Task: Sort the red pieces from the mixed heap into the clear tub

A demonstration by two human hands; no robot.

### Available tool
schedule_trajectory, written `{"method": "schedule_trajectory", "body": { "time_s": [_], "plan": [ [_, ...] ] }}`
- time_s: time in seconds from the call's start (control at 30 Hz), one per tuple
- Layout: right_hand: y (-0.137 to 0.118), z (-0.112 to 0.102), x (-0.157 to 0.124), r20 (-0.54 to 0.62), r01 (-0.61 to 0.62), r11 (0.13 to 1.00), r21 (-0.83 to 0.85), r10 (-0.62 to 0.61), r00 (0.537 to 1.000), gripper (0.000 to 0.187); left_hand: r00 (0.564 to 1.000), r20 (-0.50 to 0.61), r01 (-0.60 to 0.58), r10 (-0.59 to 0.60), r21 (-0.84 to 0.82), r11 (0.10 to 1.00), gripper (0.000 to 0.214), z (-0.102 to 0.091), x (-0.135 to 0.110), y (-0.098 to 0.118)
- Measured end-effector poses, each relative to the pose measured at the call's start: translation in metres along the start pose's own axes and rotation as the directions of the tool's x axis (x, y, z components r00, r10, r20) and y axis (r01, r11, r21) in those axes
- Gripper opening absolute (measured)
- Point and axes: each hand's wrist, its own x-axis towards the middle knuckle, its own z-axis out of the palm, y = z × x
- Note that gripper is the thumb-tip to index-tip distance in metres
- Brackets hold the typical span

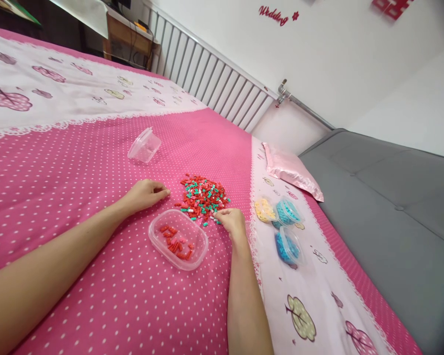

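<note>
A heap of small plastic pieces (206,196), in red, green, pink and white, lies loose on the bedspread. My right hand (232,222) touches its near right edge, thumb and forefinger pinched together; whatever is between the tips is too small to make out. Left of the heap rests my left hand (147,194), its fingers curled and tips close together, and I cannot make out anything in them. Between my forearms stands a clear plastic tub (156,245) with red pieces (175,244) and a few pink ones on its bottom.
Another clear tub (145,146) lies tilted farther back. To the right stand a tub of yellow pieces (264,210), a tub of teal pieces (287,212) and a tub of blue pieces (286,246). A pink pillow (292,170) lies by the grey headboard (388,207).
</note>
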Motion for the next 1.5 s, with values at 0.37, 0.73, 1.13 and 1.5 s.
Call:
{"method": "schedule_trajectory", "body": {
  "time_s": [0.37, 0.73, 1.13, 1.5],
  "plan": [
    [-0.032, -0.022, -0.006, 0.496, -0.496, -0.017, 0.868, -0.014, 0.868, 0.007, 1.0, -0.008, -0.011, 0.011, 0.002, 1.0, 0.043, -0.001, 0.0, 0.001],
    [-0.059, -0.021, -0.025, 0.496, -0.493, -0.069, 0.867, 0.049, 0.867, 0.026, 1.0, -0.012, -0.009, 0.009, -0.005, 1.0, 0.042, 0.0, 0.0, 0.001],
    [-0.089, 0.0, -0.071, 0.595, -0.473, 0.453, 0.756, -0.174, 0.785, 0.047, 0.999, -0.028, -0.019, 0.02, 0.024, 1.0, 0.041, 0.002, 0.0, -0.001],
    [-0.088, -0.01, -0.08, 0.07, 0.067, 0.609, 0.79, -0.2, 0.977, 0.045, 0.998, -0.064, -0.028, 0.028, -0.003, 1.0, 0.036, 0.007, 0.002, -0.006]
  ]
}}
